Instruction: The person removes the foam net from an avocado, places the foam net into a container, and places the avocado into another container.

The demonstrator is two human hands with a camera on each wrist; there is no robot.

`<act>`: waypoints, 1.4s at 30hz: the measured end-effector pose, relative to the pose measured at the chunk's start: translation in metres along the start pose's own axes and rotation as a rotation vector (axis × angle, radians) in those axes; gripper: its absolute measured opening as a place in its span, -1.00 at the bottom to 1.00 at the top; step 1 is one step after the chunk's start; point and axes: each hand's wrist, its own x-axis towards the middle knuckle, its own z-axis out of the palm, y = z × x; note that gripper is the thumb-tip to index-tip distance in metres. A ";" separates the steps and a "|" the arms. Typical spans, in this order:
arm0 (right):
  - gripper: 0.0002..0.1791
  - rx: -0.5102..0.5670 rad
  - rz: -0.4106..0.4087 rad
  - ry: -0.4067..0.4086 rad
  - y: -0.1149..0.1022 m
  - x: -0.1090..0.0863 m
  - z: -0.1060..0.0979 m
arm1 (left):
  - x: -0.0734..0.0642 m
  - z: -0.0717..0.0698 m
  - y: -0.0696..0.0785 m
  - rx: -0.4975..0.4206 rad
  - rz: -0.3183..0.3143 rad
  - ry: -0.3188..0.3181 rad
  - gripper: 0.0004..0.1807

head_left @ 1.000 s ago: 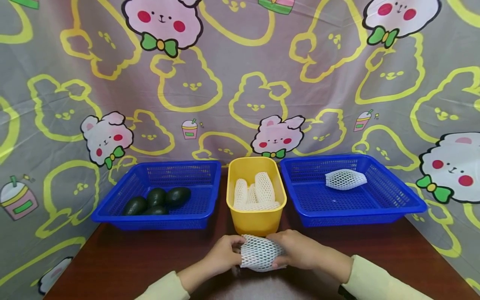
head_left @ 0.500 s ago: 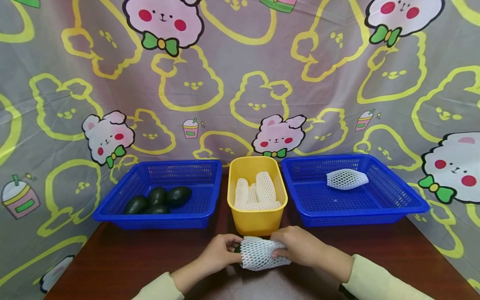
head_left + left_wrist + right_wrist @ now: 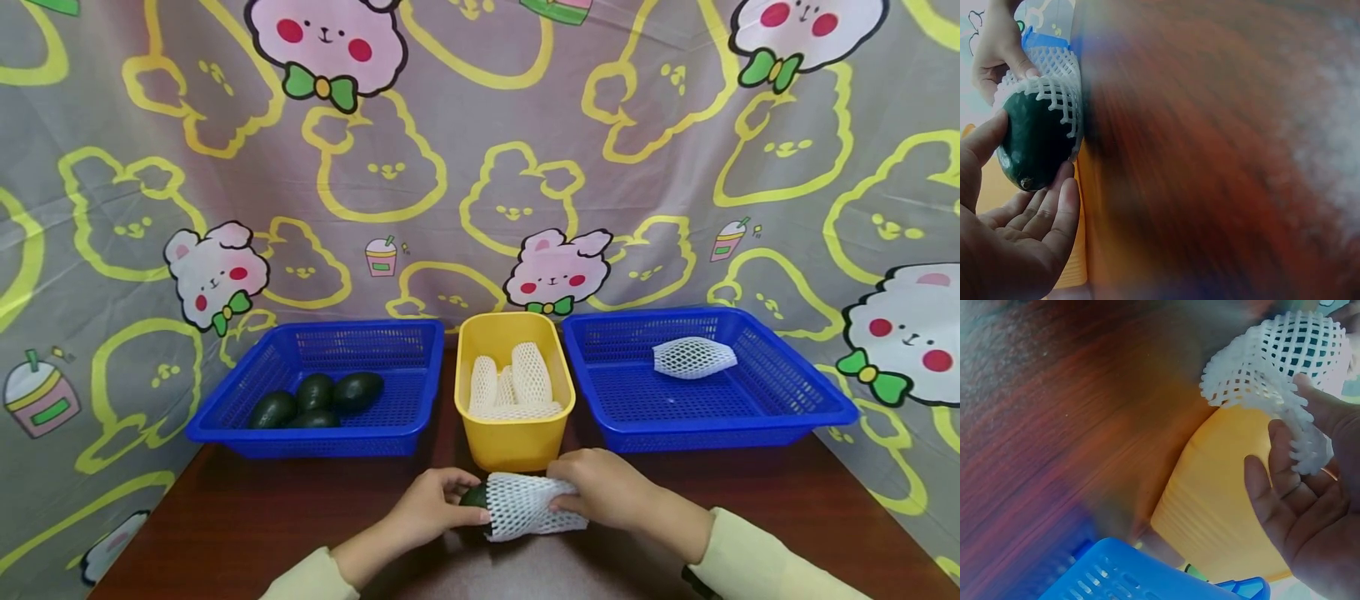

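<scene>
A dark green avocado (image 3: 1034,140) lies sideways, partly inside a white foam net sleeve (image 3: 523,505). Its stem end sticks out bare on the left. My left hand (image 3: 435,507) holds that bare end, thumb on one side and fingers on the other, as the left wrist view shows. On the opposite side, my right hand (image 3: 606,492) pinches the sleeve between thumb and fingers. The sleeve's loose end (image 3: 1235,372) gapes in the right wrist view, and dark green shows through the mesh further in. Both hands work just in front of the yellow bin (image 3: 512,446).
Several foam net sleeves (image 3: 531,375) stand and lie inside the yellow bin. To the left, a blue basket (image 3: 315,446) holds several bare avocados (image 3: 358,392). At right, another blue basket (image 3: 720,439) contains one netted avocado (image 3: 693,358). A patterned cloth (image 3: 480,117) hangs behind.
The sleeve has shifted right along the avocado, with my right hand moving that way. The avocado's left end, covered a second ago, now shows bare at my left fingers.
</scene>
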 end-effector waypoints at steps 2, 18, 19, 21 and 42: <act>-0.70 -0.020 0.018 -0.018 -0.001 0.000 0.000 | -0.001 0.000 0.000 0.000 -0.002 -0.003 -0.55; -0.49 0.100 0.031 -0.104 -0.017 0.014 0.008 | -0.001 -0.001 -0.002 -0.036 -0.021 -0.048 -0.55; -0.51 0.096 0.030 -0.106 -0.018 0.014 0.009 | -0.001 0.000 -0.002 -0.037 -0.022 -0.053 -0.55; -0.54 0.094 0.028 -0.107 -0.018 0.015 0.010 | -0.001 0.000 -0.002 -0.033 -0.018 -0.063 -0.54; -0.65 0.099 0.011 -0.111 -0.023 0.021 0.011 | 0.004 0.001 -0.003 0.092 0.041 -0.067 -0.40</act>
